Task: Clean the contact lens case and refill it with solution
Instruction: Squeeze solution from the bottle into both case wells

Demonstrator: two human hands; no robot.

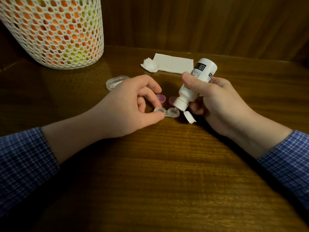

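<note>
A home corner: dark wood-grain table [167, 164] against wood panelling [200, 22], a white mesh basket [55, 30] of bright items

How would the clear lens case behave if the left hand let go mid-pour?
The lens case looks small, thin and probably light, so a nudge from the bottle tip could slide it on the glossy table. Flat and low, it seems unlikely to tip. The left hand pinching it likely prevents that.

A single wide-angle head view looks forward and steeply down from close above a wooden table [167, 173], toward the wooden wall panel [217, 22] at the far edge. Both forearms enter from the near corners; straight lines bow outward.
</note>
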